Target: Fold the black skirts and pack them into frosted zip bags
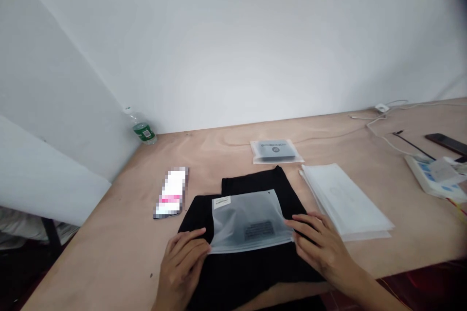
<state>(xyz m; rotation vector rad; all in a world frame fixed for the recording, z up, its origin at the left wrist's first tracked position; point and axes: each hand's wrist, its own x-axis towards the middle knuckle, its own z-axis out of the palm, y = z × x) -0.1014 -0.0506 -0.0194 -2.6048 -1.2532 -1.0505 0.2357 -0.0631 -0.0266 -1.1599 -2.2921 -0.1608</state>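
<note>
A frosted plastic zip bag (248, 222) with a small white label lies across a folded black garment (239, 284) on the wooden table (109, 248). My left hand (181, 267) is at the bag's lower left corner, its fingertips pinching the edge against the black cloth. My right hand (319, 245) grips the bag's right end, with its fingers over the plastic. The garment's lower part runs toward the table's near edge, and my left hand hides some of it.
A stack of frosted bags (345, 201) lies to the right, with a filled bag (276, 151) behind. A pixelated packet (170, 193) lies left. A water bottle (144, 129) stands in the far corner. A phone (447, 144), power strip (426, 177) and cables are far right.
</note>
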